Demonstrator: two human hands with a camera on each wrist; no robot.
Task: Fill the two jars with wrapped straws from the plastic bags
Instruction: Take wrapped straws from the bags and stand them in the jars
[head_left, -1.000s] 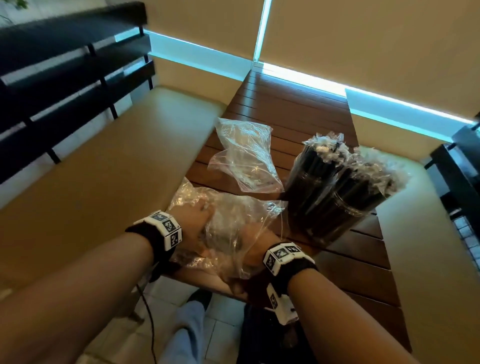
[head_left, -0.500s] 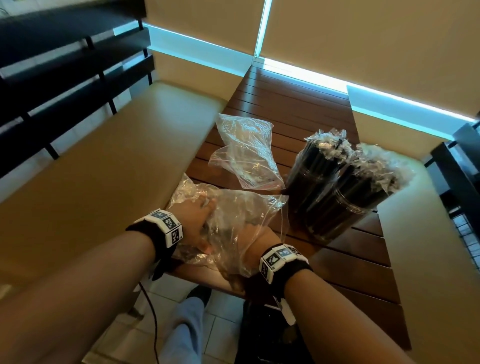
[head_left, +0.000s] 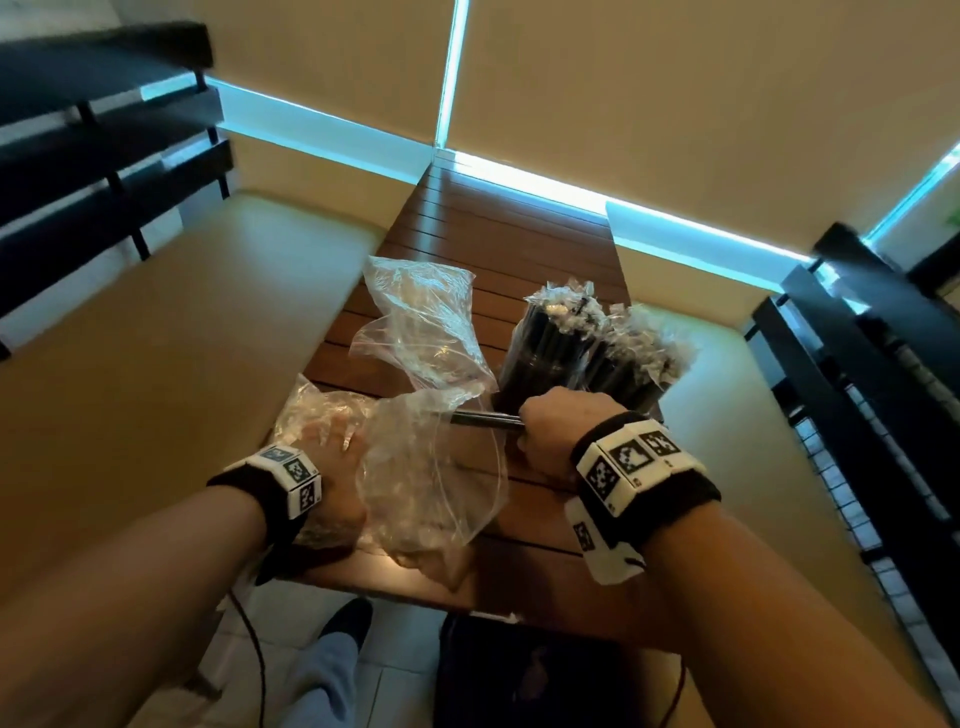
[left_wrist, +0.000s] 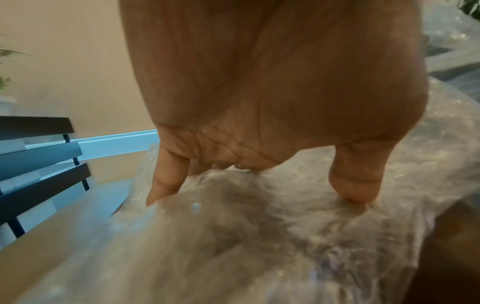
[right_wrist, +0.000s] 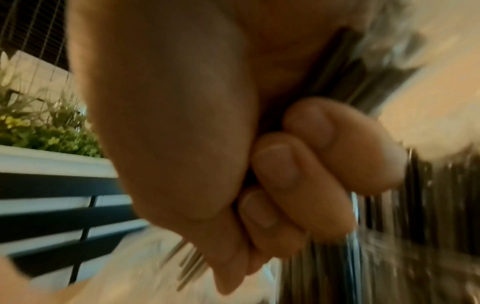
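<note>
Right hand is closed in a fist around a small bundle of dark wrapped straws; the bundle lies roughly level, its free ends pointing left into the mouth of the near crumpled clear plastic bag. In the right wrist view the curled fingers wrap the dark straws against the palm; picture blurred.

Left hand lies on the near bag at the front left of the brown slatted wooden table, fingers bent down. In the left wrist view the fingertips and thumb dig into the crinkled film; whether they grip it or only press it down, cannot tell.

Second clear plastic bag lies further back on the table, just behind the near one.

Two clear jars packed with dark wrapped straws stand side by side right of the bags, clear wrapper ends sticking out on top. The right hand is just in front of them
</note>
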